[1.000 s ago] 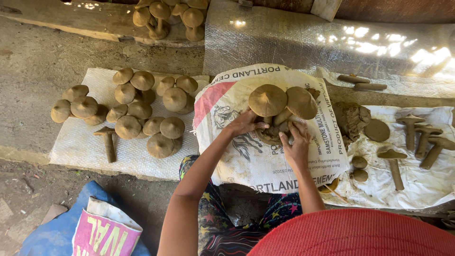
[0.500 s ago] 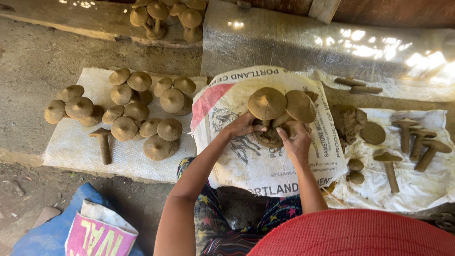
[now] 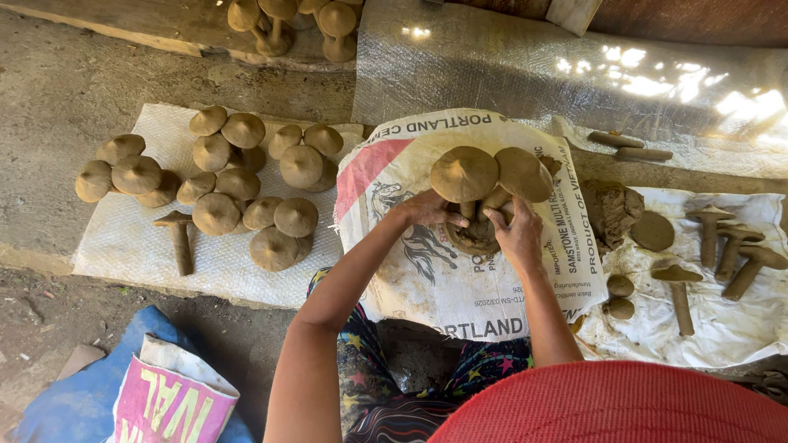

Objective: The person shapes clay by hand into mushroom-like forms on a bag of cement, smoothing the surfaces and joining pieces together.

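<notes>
A brown clay mushroom cluster [image 3: 484,176] with two wide caps stands on a printed white sack [image 3: 427,271] laid over my lap. My left hand [image 3: 431,209] presses the left side of its clay base. My right hand [image 3: 515,232] grips the right side of the base, fingers against the stems. Both hands are smeared with clay.
Several finished clay mushrooms [image 3: 238,189] sit on a white mat [image 3: 131,246] at left, more on a plank [image 3: 287,20] at the top. Single stems with caps [image 3: 722,246], clay discs and a clay lump [image 3: 611,209] lie on a white cloth at right. A blue bag [image 3: 78,402] is lower left.
The view has shifted slightly. My hands stay at the cluster's base, fingers shifting a little against the clay.
</notes>
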